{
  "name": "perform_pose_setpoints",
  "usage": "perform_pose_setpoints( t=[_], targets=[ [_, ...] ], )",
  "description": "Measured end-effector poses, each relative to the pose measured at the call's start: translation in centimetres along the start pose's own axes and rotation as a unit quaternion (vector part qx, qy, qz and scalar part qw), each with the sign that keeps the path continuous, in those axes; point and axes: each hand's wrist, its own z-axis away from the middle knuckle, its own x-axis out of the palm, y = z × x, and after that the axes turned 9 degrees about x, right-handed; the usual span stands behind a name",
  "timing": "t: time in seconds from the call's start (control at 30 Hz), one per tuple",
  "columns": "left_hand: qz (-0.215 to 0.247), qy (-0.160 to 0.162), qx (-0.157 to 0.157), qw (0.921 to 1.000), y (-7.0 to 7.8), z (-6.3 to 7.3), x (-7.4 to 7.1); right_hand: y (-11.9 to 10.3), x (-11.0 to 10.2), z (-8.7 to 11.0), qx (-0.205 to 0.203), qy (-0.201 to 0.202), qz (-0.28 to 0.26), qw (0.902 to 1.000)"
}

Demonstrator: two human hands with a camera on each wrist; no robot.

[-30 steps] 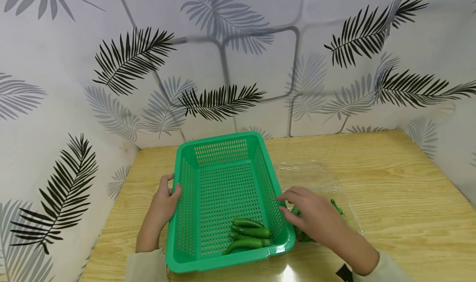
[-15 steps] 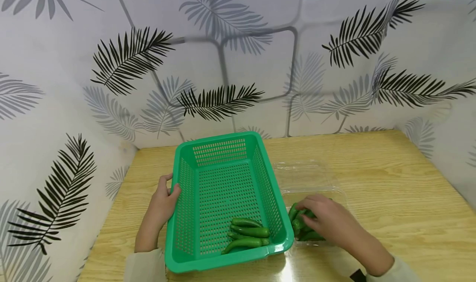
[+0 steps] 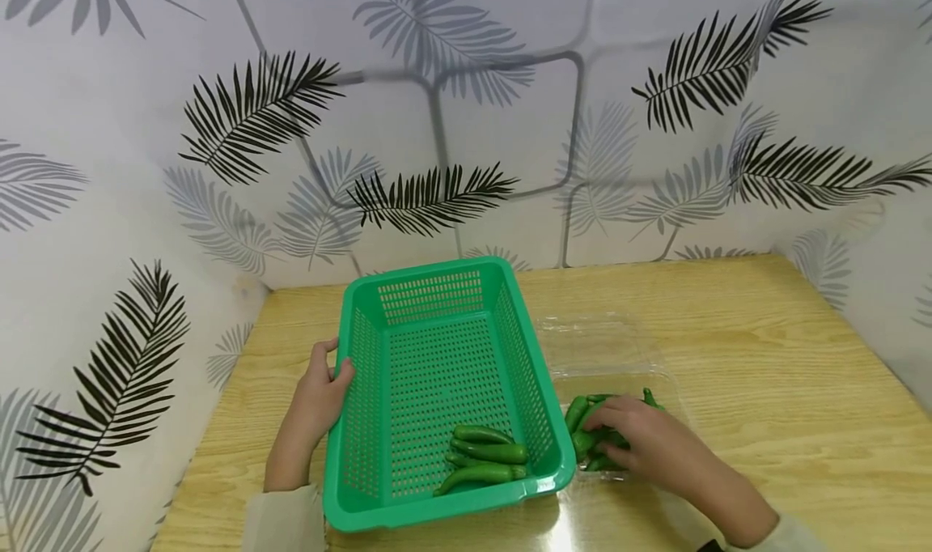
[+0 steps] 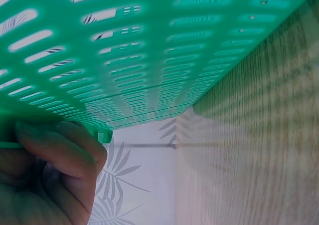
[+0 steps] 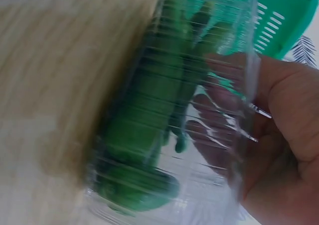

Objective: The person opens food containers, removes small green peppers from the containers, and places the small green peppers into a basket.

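Observation:
A green plastic basket (image 3: 441,374) with slotted sides stands tilted in the head view, several green chili peppers (image 3: 489,453) lying in its near right corner. My left hand (image 3: 320,394) grips its left rim; in the left wrist view, fingers (image 4: 70,147) curl at that rim. My right hand (image 3: 644,439) reaches into a clear plastic box (image 3: 644,374) right of the basket, over more green chili peppers (image 3: 577,413). Through the box wall in the right wrist view, the fingertips (image 5: 212,130) show beside the peppers (image 5: 149,100), thumb and fingers apart.
The open clear lid (image 3: 590,343) lies behind the box. Under everything is a wood-grain table (image 3: 786,358). A leaf-patterned sheet (image 3: 466,131) rises behind the table's back edge and down both sides.
My right hand has moved from the basket's right rim down and right into the clear box, among the peppers. My left hand and the basket have stayed in place.

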Motion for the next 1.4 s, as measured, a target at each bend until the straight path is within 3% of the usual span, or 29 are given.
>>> perform_pose_setpoints(
  t=[0.17, 0.6, 0.93, 1.13, 1.4],
  targets=[
    [0.004, -0.002, -0.004, 1.0, 0.0, 0.0, 0.1, 0.3, 0.7, -0.1, -0.018, 0.02, -0.004, 0.9996],
    [-0.003, 0.0, -0.001, 1.0, -0.1, 0.0, 0.1, 0.4, 1.6, -0.7, -0.02, 0.044, -0.017, 0.9987],
    [-0.005, 0.002, 0.005, 1.0, -0.1, 0.0, 0.1, 1.0, 1.0, -0.8, -0.014, 0.118, -0.031, 0.9924],
    [-0.001, 0.001, 0.005, 1.0, -0.1, 0.0, 0.0, 0.6, 0.2, -1.0, 0.016, 0.134, -0.079, 0.9877],
    [0.002, 0.002, 0.01, 0.9999, 0.1, 0.0, 0.1, 0.1, -0.7, -1.4, 0.012, 0.166, -0.119, 0.9789]
  ],
)
